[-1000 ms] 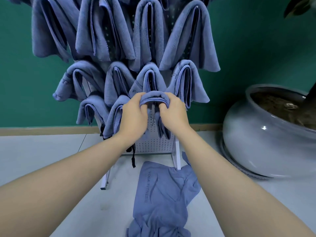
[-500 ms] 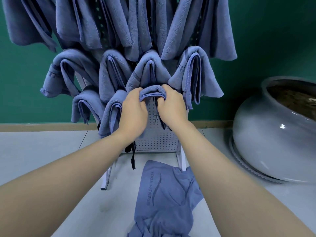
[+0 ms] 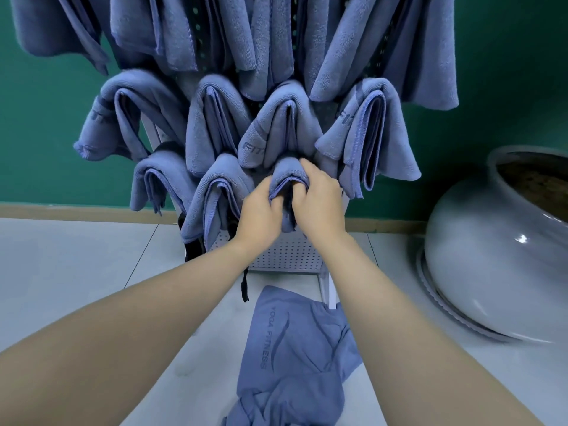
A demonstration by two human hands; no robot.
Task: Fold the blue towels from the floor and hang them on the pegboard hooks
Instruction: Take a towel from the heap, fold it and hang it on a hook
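Head view: pale tiled floor (image 3: 76, 272), green wall (image 3: 37, 133); left hand (image 3: 261, 212), right hand (image 3: 319, 201) grip folded towel (image 3: 289, 172)

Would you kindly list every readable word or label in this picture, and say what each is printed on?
"YOGA FITNESS": on the towel on the floor.
"FIT", cut off by a fold: on the middle hanging towel.
"FIT", cut off: on the right hanging towel.
Lettering on the left hanging towel: too folded to read.

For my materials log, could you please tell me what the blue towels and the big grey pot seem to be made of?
Folded blue towel held by both hands: soft napped cloth, likely microfibre, matte and fuzzy. Round grey pot: probably glazed ceramic, with glossy highlights.
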